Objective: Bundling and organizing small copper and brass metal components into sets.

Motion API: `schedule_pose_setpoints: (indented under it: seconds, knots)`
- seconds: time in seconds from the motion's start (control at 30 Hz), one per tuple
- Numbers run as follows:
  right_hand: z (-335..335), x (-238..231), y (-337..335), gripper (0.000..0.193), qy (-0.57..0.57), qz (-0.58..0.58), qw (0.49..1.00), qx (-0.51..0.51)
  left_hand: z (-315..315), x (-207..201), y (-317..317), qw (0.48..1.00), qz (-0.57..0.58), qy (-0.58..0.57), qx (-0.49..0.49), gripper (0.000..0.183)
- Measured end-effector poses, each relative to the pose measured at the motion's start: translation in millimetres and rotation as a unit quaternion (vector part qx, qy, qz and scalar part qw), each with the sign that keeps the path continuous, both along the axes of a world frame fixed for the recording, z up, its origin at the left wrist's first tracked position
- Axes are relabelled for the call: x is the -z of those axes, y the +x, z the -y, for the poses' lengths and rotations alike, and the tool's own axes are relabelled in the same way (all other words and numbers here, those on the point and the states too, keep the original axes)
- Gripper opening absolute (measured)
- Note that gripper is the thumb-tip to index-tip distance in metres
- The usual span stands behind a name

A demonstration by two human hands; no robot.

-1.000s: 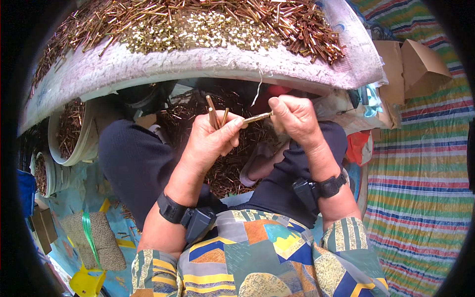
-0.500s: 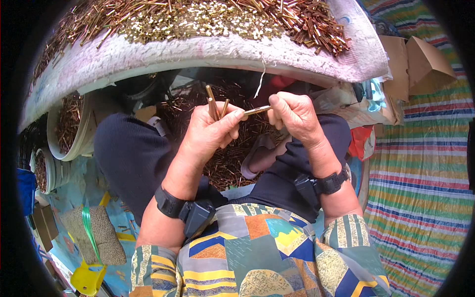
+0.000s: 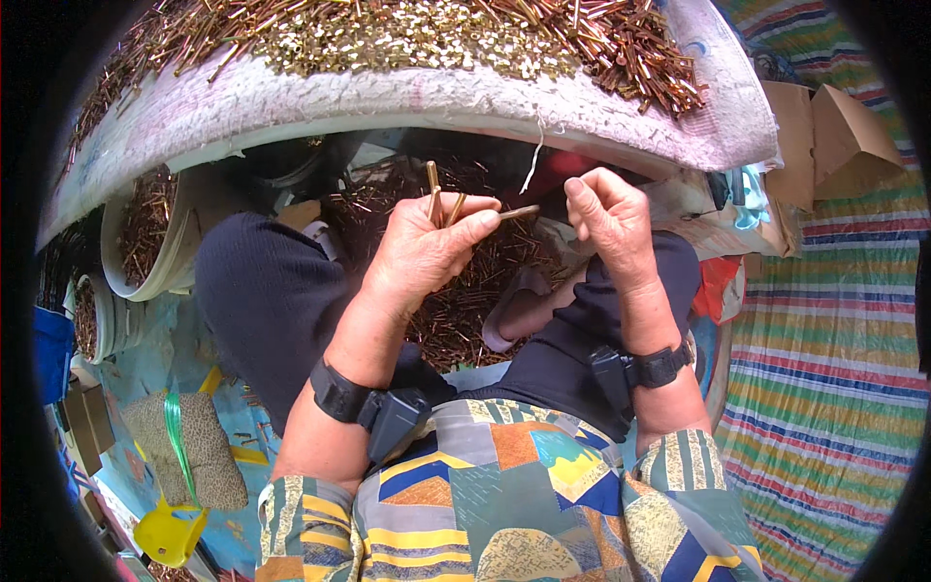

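The left hand [image 3: 427,247] is closed around a small bunch of thin brown metal rods [image 3: 438,199]: several stand upright out of the fist, and one lies crosswise, pinched between thumb and forefinger with its tip pointing to the right hand [image 3: 606,218]. That hand sits just beside the tip, fingers curled together; whether it grips anything cannot be told. Both wrists wear black straps with small black boxes [image 3: 398,419].

Below the hands, between the dark-trousered knees, lies a heap of loose brown rods [image 3: 465,310]. Above them curves the worn pale cloth-covered surface [image 3: 388,107], loaded with more rods and a patch of small gold-coloured pieces [image 3: 388,39]; its top is cut off by the picture's rim.

To the left stand white buckets [image 3: 160,257] with rods inside, partly hidden under the surface. At the upper right is an open brown cardboard box [image 3: 834,136] on a striped mat [image 3: 824,388]. At the lower left are a speckled grey sack with green strap [image 3: 184,446] and a yellow plastic scoop [image 3: 170,533], blurred near the rim.
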State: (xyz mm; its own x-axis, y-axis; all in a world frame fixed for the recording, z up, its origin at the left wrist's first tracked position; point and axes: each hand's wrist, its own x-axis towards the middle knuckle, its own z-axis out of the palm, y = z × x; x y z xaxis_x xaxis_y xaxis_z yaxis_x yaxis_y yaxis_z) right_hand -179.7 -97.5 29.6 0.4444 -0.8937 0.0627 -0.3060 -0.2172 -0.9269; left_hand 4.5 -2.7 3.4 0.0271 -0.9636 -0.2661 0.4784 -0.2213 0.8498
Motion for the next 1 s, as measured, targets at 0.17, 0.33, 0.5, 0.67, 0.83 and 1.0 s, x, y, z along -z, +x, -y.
schedule_pose_setpoints:
  seconds: [0.17, 0.33, 0.5, 0.67, 0.83, 1.0]
  knots:
    - [-21.2, -7.8, 35.4, 0.011, -0.012, 0.018, 0.992, -0.122, 2.4, 6.2, -4.9, 0.989, 0.125, -0.04, 0.068, 0.017]
    - [-18.2, -5.5, 37.4, 0.007, -0.003, 0.01, 0.976, -0.219, 0.3, -2.2, -0.5, 0.975, 0.193, -0.008, 0.107, 0.019]
    - [-13.3, -19.5, 20.5, 0.008, 0.147, 0.087, 0.976, -0.138, 0.0, -9.7, 0.2, 0.997, 0.027, 0.029, 0.07, 0.038]
    - [-1.9, -14.3, 17.0, 0.006, 0.044, 0.018, 0.989, -0.139, -3.3, 3.9, 1.2, 0.993, -0.03, 0.025, 0.112, 0.028]
    - [87.9, -32.8, -14.2, 0.005, -0.412, -0.151, 0.897, 0.046, 4.2, 1.0, 1.3, 0.997, -0.023, 0.035, 0.059, 0.028]
    - [140.4, -32.1, -22.2, 0.017, -0.534, -0.392, 0.749, -0.011, 7.4, 6.8, -0.2, 0.998, -0.017, 0.046, 0.05, 0.029]
